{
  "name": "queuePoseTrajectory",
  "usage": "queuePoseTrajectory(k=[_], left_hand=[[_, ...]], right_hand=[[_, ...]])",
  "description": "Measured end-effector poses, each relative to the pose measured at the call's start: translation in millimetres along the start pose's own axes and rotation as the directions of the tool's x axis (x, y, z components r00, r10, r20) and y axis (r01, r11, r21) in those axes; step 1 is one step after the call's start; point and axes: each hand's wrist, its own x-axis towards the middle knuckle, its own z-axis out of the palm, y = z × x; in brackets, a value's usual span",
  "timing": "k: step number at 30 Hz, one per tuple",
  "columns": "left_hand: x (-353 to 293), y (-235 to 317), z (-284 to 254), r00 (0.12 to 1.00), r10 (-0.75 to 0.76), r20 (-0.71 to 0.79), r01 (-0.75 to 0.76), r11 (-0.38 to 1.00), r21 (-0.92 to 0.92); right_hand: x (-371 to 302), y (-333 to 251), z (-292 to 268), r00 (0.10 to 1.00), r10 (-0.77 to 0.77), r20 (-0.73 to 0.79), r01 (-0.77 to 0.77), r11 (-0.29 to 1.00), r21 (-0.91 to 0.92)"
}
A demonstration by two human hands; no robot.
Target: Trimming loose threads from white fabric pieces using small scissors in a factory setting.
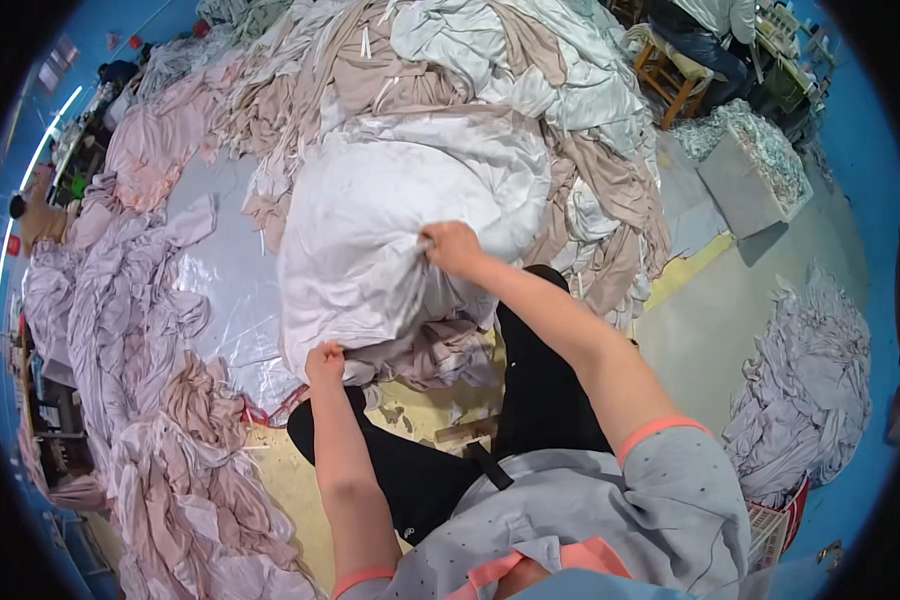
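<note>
A big white fabric bundle (380, 230) lies on the floor in front of me, part of a large heap of cloth. My left hand (325, 362) grips its lower edge near my knee. My right hand (450, 247) clutches a fold of the same white fabric higher up, near the bundle's middle. Beige and pale pink cloth (440, 355) pokes out from under the bundle. My legs in black trousers (535, 390) stand just behind it.
Heaps of beige, pink and pale green cloth (440, 70) fill the back. Lilac and beige fabric (140, 330) runs down the left on clear plastic sheeting (230, 270). A grey pile (805, 390) lies right. A box of scraps (755, 165) and a seated person on a wooden stool (705, 40) are at the far right.
</note>
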Motion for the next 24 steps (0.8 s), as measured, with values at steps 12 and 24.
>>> queuePoseTrajectory(k=[12, 24], left_hand=[[-117.8, 58.9, 62.5, 0.96, 0.006, 0.279, -0.088, 0.955, 0.284], [-149.2, 53.5, 113.9, 0.883, -0.077, 0.463, -0.099, 0.934, 0.344]], right_hand=[[18.0, 5.8, 31.0, 0.889, -0.068, 0.452, 0.019, 0.994, 0.112], [186.0, 141.5, 34.8, 0.984, 0.139, -0.112, -0.167, 0.94, -0.296]])
